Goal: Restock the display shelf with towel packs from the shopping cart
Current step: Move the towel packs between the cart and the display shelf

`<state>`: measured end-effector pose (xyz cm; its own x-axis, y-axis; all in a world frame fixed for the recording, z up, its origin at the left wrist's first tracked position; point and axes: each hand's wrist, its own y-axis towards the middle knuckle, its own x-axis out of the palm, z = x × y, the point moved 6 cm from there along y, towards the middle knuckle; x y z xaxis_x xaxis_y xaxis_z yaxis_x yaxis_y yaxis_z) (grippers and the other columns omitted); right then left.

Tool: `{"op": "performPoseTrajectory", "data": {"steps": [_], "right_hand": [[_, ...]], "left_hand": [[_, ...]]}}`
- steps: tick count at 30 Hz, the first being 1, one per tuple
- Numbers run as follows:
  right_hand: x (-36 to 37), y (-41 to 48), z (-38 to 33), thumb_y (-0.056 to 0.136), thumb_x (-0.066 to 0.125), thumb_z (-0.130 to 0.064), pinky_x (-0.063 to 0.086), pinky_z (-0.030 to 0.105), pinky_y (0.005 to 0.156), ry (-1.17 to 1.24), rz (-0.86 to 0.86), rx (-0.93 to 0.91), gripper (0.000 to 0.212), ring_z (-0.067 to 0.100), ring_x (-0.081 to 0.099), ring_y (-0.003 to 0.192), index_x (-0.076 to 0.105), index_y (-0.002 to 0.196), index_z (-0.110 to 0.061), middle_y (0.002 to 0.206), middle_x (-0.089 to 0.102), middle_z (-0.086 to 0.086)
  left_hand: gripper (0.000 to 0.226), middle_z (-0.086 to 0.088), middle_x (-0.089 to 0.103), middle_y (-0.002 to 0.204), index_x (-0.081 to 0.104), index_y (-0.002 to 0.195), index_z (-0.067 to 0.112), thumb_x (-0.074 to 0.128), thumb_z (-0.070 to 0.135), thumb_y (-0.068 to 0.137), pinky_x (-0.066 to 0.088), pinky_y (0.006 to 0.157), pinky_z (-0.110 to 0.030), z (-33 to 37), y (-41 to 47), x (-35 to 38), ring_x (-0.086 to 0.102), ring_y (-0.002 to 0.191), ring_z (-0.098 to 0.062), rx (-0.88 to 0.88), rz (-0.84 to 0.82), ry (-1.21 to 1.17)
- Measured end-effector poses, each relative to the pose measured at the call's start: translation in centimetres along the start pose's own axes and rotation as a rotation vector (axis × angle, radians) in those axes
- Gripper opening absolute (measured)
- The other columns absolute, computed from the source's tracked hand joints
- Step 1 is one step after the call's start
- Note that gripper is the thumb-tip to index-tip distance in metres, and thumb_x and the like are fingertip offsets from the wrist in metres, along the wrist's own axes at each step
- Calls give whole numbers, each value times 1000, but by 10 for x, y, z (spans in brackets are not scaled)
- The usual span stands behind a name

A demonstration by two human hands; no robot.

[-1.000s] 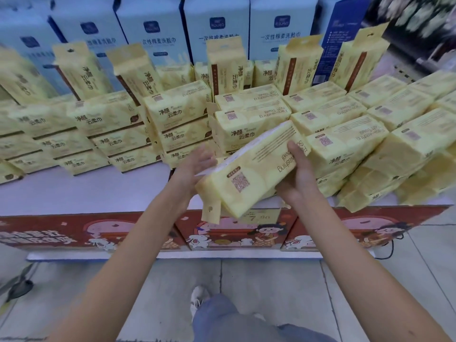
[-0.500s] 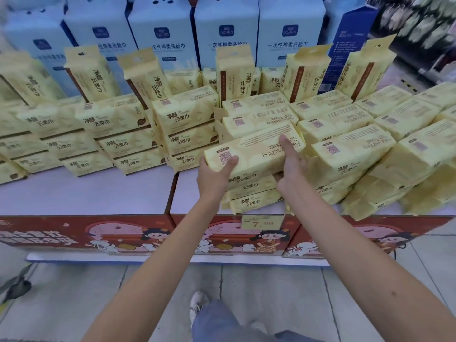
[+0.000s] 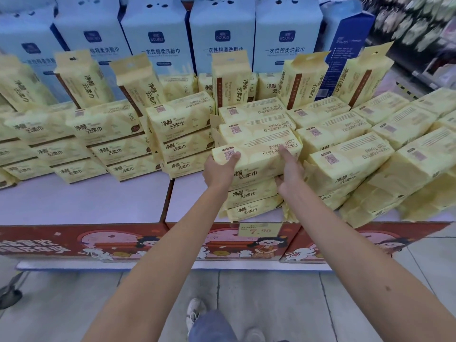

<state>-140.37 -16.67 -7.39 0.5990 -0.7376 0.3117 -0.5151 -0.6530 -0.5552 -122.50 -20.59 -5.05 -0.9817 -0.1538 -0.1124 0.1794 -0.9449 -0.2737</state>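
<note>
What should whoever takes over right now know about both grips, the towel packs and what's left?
Left grip holds the left end of the towel pack, thumb on top. Right grip pinches its right part, forefinger on top.
The pack lies on a front stack of two packs on the display shelf, above the price tag.
Done: pack set on the stack. Left: let go, fetch more; the cart is out of view.

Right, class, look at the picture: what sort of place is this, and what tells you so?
Most likely a supermarket or shop: yellow towel packs stacked on a display shelf, a price tag reading 7.90 on its front edge, and a row of identical blue boxes behind.
</note>
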Motion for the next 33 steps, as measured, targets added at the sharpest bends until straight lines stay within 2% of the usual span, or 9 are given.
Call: {"op": "performPoseTrajectory", "data": {"steps": [3, 6, 9, 14, 16, 20, 24, 27, 33], "right_hand": [[-5, 7, 9, 77, 72, -48, 49, 28, 64, -35, -42, 39, 77, 22, 54, 114, 41, 138, -12, 130, 54, 3], [-8, 19, 16, 74, 68, -59, 47, 27, 60, -79, -61, 52, 87, 23, 54, 117, 38, 141, -13, 132, 54, 6], [-5, 24, 14, 78, 66, -55, 50, 28, 67, -64, -62, 56, 80, 23, 54, 117, 38, 140, -11, 130, 55, 6], [-1, 35, 23, 79, 73, -39, 45, 41, 103, -20, -204, 19, 79, 22, 56, 118, 34, 141, -11, 132, 56, 8], [-1, 34, 23, 69, 78, -47, 40, 45, 108, -42, -192, -5, 101, 22, 51, 124, 23, 146, -11, 136, 53, 6], [-4, 40, 23, 20, 73, -83, 39, 48, 107, -175, -142, -26, 158, 22, 46, 128, 11, 151, -21, 140, 49, 0], [-8, 35, 24, 46, 69, -76, 29, 48, 114, -245, -180, -27, 137, 22, 33, 138, 1, 152, -23, 152, 33, 0], [-12, 36, 27, 59, 65, -71, 26, 47, 116, -246, -186, -30, 125, 21, 27, 142, -2, 153, -22, 155, 27, -1], [-14, 28, 32, 55, 64, -75, 24, 50, 116, -269, -193, -81, 129, 21, 26, 142, -4, 152, -25, 155, 25, -2]], "left_hand": [[39, 1, 69, 105, 63, 109, 18, 75, 38, 77, 50, 84, -36, -2, 2, 8, 62, 100, -21, 24, 7, 59], [41, 2, 69, 104, 63, 110, 21, 74, 43, 76, 51, 90, -40, -1, 4, 12, 62, 99, -22, 42, 30, 124], [45, 5, 68, 105, 62, 111, 22, 72, 48, 76, 50, 87, -37, 1, 5, 10, 61, 99, -21, 99, 76, 183], [58, 4, 64, 120, 55, 128, 22, 69, 51, 79, 39, 79, -27, 8, -5, 10, 56, 114, -20, 195, 152, 234], [70, 0, 54, 136, 44, 140, 19, 67, 50, 81, 40, 89, -32, 7, -8, 10, 48, 126, -22, 133, 165, 233], [77, -2, 45, 144, 33, 146, 20, 65, 50, 83, 38, 98, -37, 2, -10, 14, 41, 132, -23, 73, 132, 214], [74, 1, 39, 149, 29, 148, 21, 64, 44, 86, 33, 105, -33, -9, -11, 10, 35, 137, -18, 111, 63, 107], [69, 4, 49, 139, 34, 146, 22, 61, 46, 87, 39, 99, -29, -28, -16, 4, 47, 124, -12, 108, 22, 6], [47, 14, 53, 106, 46, 136, 24, 52, 44, 93, 37, 88, -27, -39, -25, 1, 48, 102, -7, 114, -18, 7]]}}
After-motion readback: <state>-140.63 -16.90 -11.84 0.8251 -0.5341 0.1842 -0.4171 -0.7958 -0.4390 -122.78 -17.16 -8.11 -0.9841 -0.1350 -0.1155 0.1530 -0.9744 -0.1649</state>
